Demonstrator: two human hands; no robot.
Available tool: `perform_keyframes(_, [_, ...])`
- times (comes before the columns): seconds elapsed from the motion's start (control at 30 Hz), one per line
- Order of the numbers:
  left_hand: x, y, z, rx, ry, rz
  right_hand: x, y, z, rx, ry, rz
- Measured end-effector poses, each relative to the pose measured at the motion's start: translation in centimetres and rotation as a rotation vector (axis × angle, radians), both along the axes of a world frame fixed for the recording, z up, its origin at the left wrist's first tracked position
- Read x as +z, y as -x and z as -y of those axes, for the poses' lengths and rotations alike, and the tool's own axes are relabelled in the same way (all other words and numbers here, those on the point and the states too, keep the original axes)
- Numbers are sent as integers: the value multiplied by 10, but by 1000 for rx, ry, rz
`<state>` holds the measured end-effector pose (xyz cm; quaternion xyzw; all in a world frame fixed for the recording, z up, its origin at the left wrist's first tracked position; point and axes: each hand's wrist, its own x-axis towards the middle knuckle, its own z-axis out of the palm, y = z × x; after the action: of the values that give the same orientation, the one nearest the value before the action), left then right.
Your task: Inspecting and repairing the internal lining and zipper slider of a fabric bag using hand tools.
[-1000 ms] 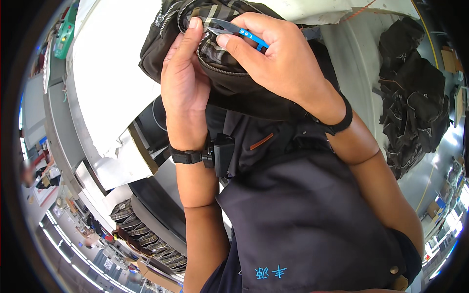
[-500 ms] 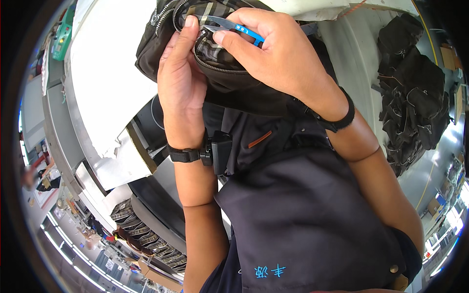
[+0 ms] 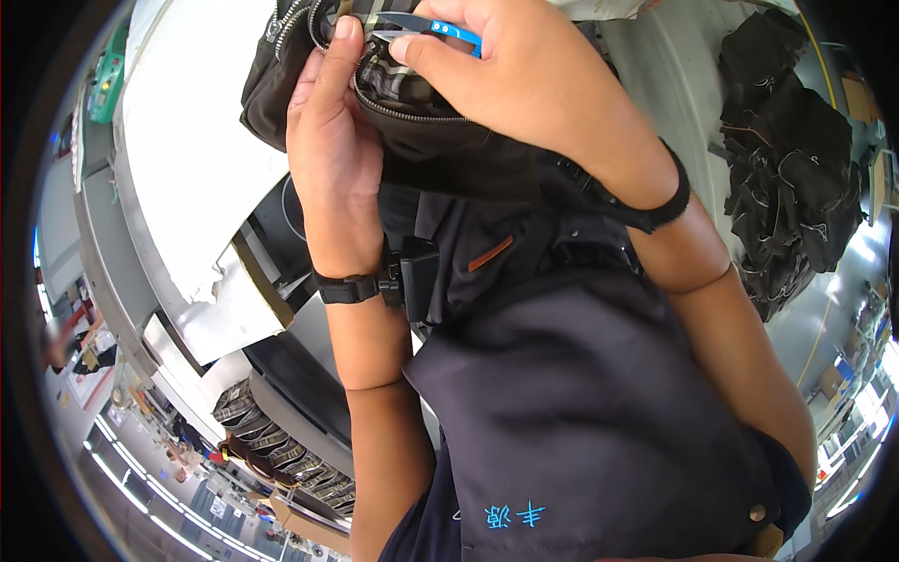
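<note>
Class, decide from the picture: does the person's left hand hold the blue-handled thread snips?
No, the right hand holds the thread snips, while the left hand grips the dark zippered bag.

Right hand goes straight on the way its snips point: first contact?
Likely the left hand, at its thumb: the snips in the right hand point left toward it, over plaid cloth. Depth is unclear; the blades may meet that cloth first.

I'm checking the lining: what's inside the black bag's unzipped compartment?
Plaid lining shows inside the black bag, with blue-handled snips in front of it. The left hand and right hand hide some of the lining; whatever lies deeper cannot be seen.
</note>
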<state>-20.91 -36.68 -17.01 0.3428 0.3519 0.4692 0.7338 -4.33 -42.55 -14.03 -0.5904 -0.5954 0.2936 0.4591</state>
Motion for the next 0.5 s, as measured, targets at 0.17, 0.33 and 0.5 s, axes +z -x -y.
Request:
perform_keyframes(0.17, [3,-1,0,-10,14,-23,-18,23,7,-160,-103,72])
perform_keyframes(0.33, [12,1,-2,-28,130,-16,-37,36,7,-219,-282,53])
perform_keyframes(0.5, [11,1,-1,22,135,-24,-41,35,4,-204,-331,-31])
